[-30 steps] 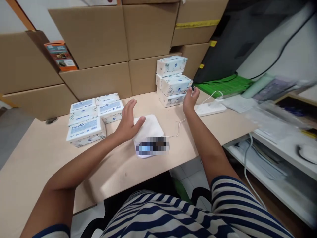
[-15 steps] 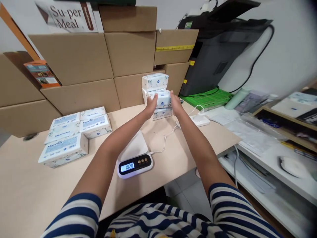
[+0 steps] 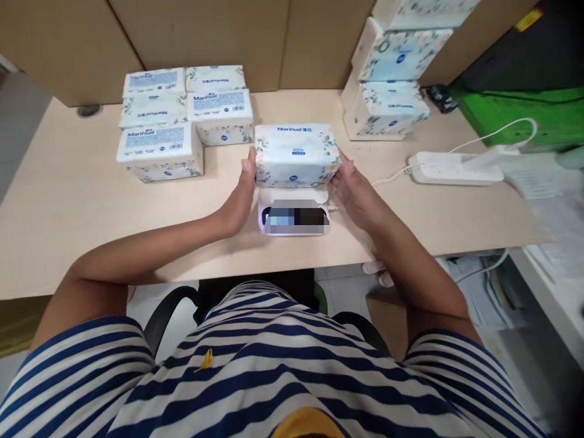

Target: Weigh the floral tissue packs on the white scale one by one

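Note:
A white pack of tissues [image 3: 295, 155] with blue print and leaf patterns is clasped between my two hands, over the white digital scale [image 3: 292, 196]. I cannot tell whether it rests on the scale's plate. My left hand [image 3: 241, 193] presses its left side with the fingers mostly hidden behind. Against the right end lies my right hand [image 3: 358, 188], its fingers bent around the corner. The scale's display is blurred out. Left of my hands sits a group of several tissue packs [image 3: 159, 143]. More packs form a stack [image 3: 387, 109] at the back right.
Cardboard boxes [image 3: 214, 36] line the table's back edge. To the right, a white power strip [image 3: 456, 169] with cables lies near a green board [image 3: 515, 112]. A small black object [image 3: 441, 98] is beside the stack. A chair arm [image 3: 171, 313] shows below the table.
My hands have brought a tissue pack from the stack at the back right to over the scale. The view has tilted down and shifted nearer to the table.

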Tool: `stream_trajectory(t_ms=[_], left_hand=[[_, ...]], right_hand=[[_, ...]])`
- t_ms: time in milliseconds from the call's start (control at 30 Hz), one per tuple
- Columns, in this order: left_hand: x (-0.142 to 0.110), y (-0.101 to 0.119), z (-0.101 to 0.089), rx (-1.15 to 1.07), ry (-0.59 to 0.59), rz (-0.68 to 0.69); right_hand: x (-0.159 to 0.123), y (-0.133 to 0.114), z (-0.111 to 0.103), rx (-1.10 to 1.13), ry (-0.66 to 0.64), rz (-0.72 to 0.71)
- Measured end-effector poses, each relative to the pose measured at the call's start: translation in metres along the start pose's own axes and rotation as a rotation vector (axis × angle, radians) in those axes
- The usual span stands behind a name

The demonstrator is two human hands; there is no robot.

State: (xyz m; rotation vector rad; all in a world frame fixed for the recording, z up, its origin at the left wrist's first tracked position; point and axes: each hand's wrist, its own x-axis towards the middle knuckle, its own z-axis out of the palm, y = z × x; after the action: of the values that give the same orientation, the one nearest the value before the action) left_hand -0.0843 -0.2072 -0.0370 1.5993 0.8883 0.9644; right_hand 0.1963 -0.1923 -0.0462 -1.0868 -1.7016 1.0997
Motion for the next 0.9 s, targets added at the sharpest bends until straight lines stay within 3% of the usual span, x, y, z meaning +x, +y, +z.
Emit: stream_trajectory(t_ms=[100,267,400,600,900], left_hand=[[-0.003,-0.021,-0.019,0.082,0.019,-0.044],[0.032,-0.060,-0.064,0.253,0.180,-0.003],[0.043,-0.080,-0.081,0.246,0.210,-0.046],[0.036,-0.074,-0.077,0.203,0.145,-0.021],[0.033,-0.068,-0.075,0.177,0.174,-0.011]], right_hand=[[0.015,0.015,-0.004,-0.041,0.057,0.007],[0.066,0.027,-0.037,-0.059,0.420,-0.058],[0.089,0.045,-0.052,-0.045,0.605,-0.038],[0.077,0.062,-0.052,-0.034,0.552,0.047],[0.071,0.045,-0.048,0.027,0.535,0.058]])
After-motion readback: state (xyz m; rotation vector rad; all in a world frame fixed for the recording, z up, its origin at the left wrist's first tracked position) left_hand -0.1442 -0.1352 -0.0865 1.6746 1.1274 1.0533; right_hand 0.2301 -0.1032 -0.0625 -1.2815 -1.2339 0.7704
